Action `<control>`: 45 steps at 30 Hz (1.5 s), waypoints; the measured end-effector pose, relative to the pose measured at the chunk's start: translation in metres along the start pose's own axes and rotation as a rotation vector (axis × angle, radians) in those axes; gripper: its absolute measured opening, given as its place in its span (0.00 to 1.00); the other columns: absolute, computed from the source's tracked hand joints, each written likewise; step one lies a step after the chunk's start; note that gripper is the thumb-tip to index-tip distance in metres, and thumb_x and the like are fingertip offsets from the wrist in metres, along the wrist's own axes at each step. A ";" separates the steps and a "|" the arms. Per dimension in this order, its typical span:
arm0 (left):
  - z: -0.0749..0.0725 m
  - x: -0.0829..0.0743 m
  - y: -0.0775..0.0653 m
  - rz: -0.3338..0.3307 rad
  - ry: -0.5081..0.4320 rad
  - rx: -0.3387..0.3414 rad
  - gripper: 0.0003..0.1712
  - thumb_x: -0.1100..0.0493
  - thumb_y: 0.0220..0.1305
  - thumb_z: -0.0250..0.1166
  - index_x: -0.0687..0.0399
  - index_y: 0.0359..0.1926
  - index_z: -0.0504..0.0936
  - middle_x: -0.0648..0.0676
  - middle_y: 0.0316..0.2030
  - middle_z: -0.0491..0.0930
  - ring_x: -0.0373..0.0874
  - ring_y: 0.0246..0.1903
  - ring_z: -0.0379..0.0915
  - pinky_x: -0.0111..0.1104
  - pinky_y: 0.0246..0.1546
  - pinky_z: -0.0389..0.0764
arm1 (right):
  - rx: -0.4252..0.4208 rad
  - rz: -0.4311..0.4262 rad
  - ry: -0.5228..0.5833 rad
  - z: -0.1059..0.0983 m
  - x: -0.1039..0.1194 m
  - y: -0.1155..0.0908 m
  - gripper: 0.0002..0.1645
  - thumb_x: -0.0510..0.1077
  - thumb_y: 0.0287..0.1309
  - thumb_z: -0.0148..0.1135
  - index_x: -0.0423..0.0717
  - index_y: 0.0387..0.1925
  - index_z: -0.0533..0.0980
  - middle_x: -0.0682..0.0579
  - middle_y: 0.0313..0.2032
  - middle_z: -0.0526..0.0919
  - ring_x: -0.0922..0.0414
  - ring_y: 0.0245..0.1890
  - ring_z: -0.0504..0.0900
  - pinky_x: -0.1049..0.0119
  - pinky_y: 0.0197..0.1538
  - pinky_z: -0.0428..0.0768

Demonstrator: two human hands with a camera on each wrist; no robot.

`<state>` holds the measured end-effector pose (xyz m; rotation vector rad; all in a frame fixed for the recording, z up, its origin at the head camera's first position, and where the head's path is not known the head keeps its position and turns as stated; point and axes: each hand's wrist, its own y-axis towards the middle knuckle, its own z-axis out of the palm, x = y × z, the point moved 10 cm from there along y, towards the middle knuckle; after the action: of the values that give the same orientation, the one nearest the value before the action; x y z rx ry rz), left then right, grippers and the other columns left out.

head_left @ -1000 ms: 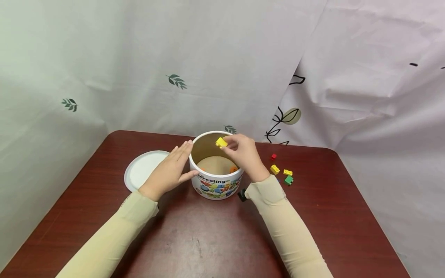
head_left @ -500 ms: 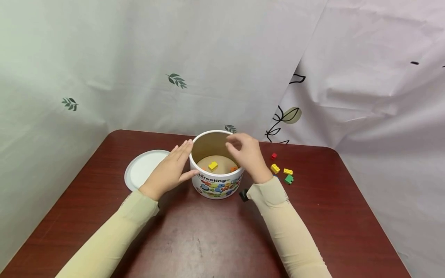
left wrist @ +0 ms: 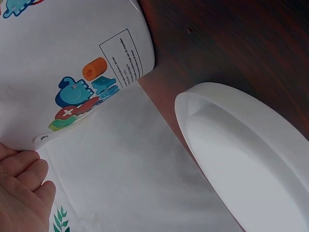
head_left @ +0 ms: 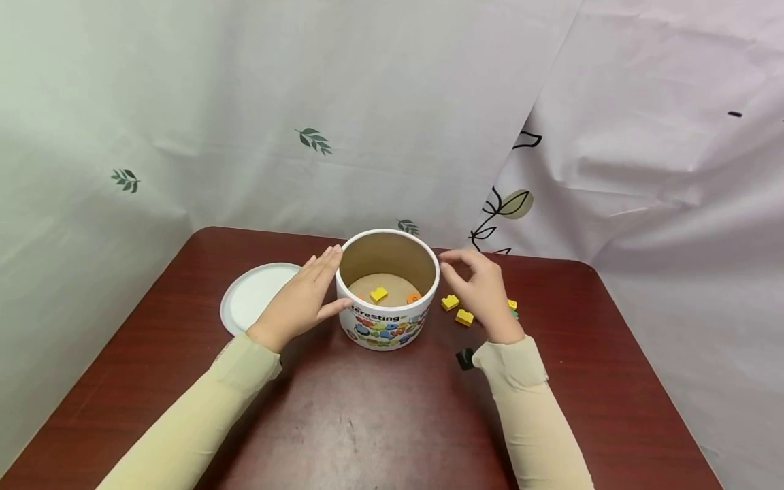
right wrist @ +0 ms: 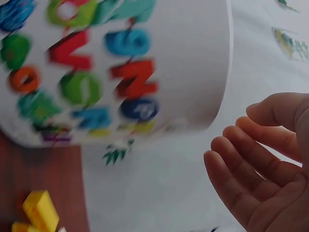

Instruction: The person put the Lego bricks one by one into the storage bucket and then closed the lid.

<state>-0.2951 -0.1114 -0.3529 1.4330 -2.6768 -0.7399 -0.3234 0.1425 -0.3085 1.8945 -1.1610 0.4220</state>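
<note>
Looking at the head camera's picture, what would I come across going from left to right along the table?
White lid, left hand, white tub (inside it a yellow brick, then an orange piece), right hand.

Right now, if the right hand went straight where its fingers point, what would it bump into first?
Probably the white tub: the right hand points toward its side, though how close they are is hard to tell.

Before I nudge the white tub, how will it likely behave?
The white tub probably slides rather than tips, looking wider than tall on a flat table. It seems light for its size, with thin walls and few pieces visible inside.
</note>
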 end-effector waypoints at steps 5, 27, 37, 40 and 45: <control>0.001 -0.001 0.000 0.003 0.000 0.002 0.51 0.35 0.61 0.57 0.65 0.71 0.52 0.61 0.70 0.52 0.51 0.70 0.47 0.47 0.68 0.53 | 0.008 0.053 -0.039 -0.008 -0.026 -0.014 0.13 0.46 0.59 0.62 0.47 0.44 0.81 0.54 0.41 0.82 0.60 0.36 0.79 0.60 0.38 0.82; 0.001 0.000 -0.002 -0.019 -0.005 0.015 0.51 0.35 0.61 0.57 0.64 0.71 0.51 0.61 0.70 0.52 0.50 0.70 0.46 0.45 0.69 0.50 | 0.317 0.233 -0.243 0.000 -0.111 -0.054 0.15 0.36 0.54 0.65 0.37 0.45 0.79 0.40 0.42 0.79 0.46 0.40 0.81 0.52 0.44 0.81; 0.001 0.001 -0.001 -0.020 -0.005 0.013 0.51 0.35 0.61 0.57 0.64 0.71 0.51 0.61 0.70 0.51 0.50 0.70 0.46 0.45 0.69 0.50 | 0.413 0.222 -0.337 0.011 -0.120 -0.058 0.15 0.34 0.51 0.66 0.36 0.43 0.80 0.41 0.40 0.79 0.47 0.40 0.77 0.49 0.46 0.79; 0.001 0.000 -0.001 -0.017 -0.006 0.012 0.51 0.35 0.61 0.58 0.64 0.71 0.51 0.61 0.70 0.51 0.49 0.70 0.46 0.45 0.69 0.50 | 0.422 0.225 -0.360 0.012 -0.122 -0.058 0.16 0.34 0.50 0.66 0.35 0.44 0.80 0.39 0.40 0.79 0.46 0.39 0.76 0.49 0.46 0.78; 0.000 -0.001 -0.001 -0.013 0.002 0.015 0.51 0.35 0.61 0.58 0.65 0.71 0.52 0.61 0.70 0.52 0.50 0.70 0.47 0.45 0.69 0.51 | 0.433 0.253 -0.366 0.014 -0.125 -0.059 0.17 0.33 0.49 0.65 0.34 0.44 0.79 0.39 0.38 0.79 0.47 0.35 0.76 0.51 0.42 0.79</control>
<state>-0.2943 -0.1112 -0.3530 1.4552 -2.6799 -0.7207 -0.3397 0.2134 -0.4272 2.2684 -1.6688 0.5087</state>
